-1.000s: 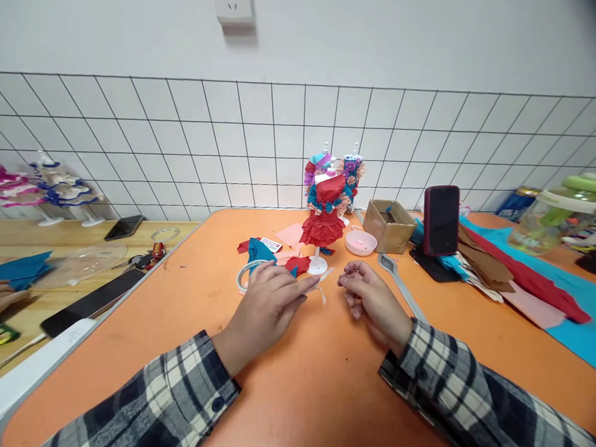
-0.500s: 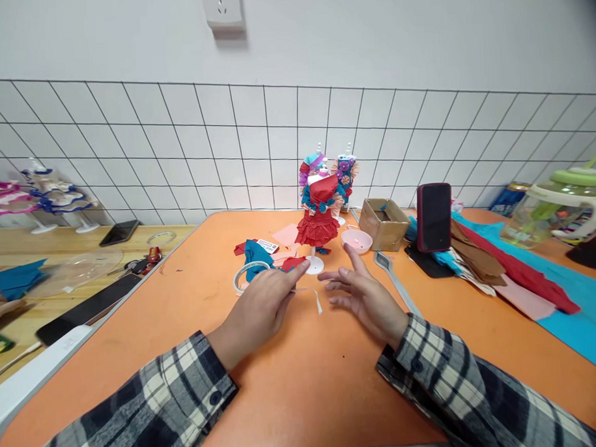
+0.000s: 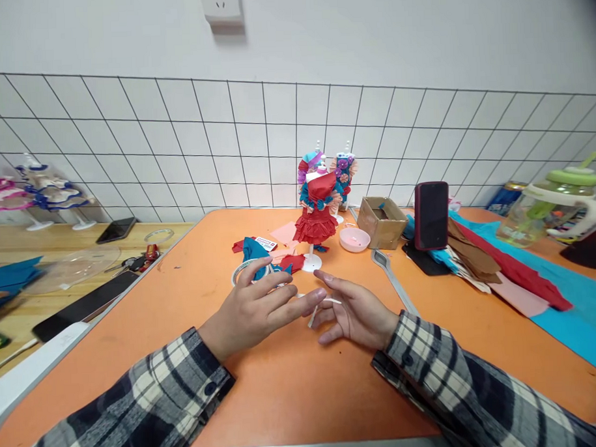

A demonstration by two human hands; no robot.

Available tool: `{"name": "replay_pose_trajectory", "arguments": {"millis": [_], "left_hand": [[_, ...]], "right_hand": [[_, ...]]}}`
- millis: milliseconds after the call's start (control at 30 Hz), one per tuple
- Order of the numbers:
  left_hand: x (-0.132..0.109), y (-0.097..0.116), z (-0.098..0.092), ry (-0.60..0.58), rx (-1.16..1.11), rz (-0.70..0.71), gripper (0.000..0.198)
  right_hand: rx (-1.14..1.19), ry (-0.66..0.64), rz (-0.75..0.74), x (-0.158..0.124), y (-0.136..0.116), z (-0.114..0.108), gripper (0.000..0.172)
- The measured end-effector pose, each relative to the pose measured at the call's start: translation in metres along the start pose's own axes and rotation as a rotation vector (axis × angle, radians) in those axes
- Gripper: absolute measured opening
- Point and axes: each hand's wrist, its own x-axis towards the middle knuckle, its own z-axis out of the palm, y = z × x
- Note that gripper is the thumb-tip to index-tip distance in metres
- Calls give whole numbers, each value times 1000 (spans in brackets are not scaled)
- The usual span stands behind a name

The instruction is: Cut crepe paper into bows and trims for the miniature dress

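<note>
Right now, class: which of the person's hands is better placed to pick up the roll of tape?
Probably the left. The left hand sits right at the tape roll, seemingly touching its rim. The right hand is farther off on the orange table, with the left hand between it and the roll.

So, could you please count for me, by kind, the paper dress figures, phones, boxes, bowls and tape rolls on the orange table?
Paper dress figures: 3
Phone: 1
Cardboard box: 1
Pink bowl: 1
Tape roll: 1
Total: 7
</note>
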Motion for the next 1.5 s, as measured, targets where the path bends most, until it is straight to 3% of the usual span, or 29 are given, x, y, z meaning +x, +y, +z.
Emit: {"name": "replay_pose_trajectory", "arguments": {"millis": [200, 400, 500, 600, 800, 933, 1033, 1133, 1300, 1500], "left_hand": [[0, 0, 5, 8, 45, 73, 45], [-5, 1, 10, 23, -11, -70, 65], [-3, 5, 12, 34, -109, -236, 76], [0, 9, 13, 2, -258, -361, 75], [-2, 9, 22, -35, -440, -469, 67], [-6, 3, 28, -197, -509, -581, 60], [-8, 1, 30, -416, -571, -577, 51], [-7, 2, 29, -549, -569, -532, 48], [-6, 1, 27, -586, -503, -508, 47], [-8, 2, 29, -524, -652, -596, 58]], "right_hand": [[-47, 41, -67, -1, 2, 2, 87], [-218, 98, -177, 2, 0, -2, 102], [-348, 72, -235, 3, -3, -5, 101], [-422, 96, -246, 2, -7, -7, 98], [-551, 174, -260, 7, -8, -21, 99], [-638, 170, -227, 9, -5, -27, 106], [-755, 159, -180, 8, -6, -30, 103], [-908, 141, -84, 5, -12, -38, 96], [-1007, 75, 7, -1, -29, -62, 83], [-1064, 217, -18, -5, -35, -82, 78]]}}
